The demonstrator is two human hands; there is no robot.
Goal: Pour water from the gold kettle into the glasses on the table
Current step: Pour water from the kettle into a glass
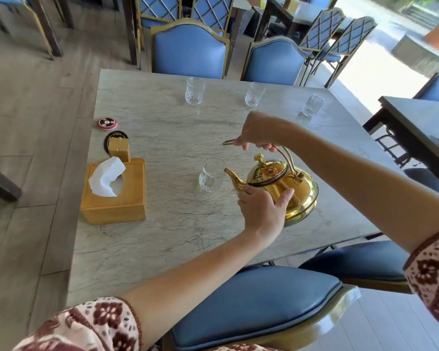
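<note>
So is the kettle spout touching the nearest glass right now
Cannot tell. In the head view the tip of the gold kettle spout overlaps the rim of the nearest glass, but from this angle it could be resting on the rim or hovering just above it.

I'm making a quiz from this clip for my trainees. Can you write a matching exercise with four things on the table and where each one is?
Things:
1. gold kettle
2. near glass
3. tissue box
4. round red-and-black disc

Places:
A. at the table's left edge, farther away than the wooden holder
B. just off the tip of the spout
C. held by its handle in the right hand, with the left hand against its body
D. near the left edge, a white tissue sticking out of its top

Pairs: 1-C, 2-B, 3-D, 4-A
</note>
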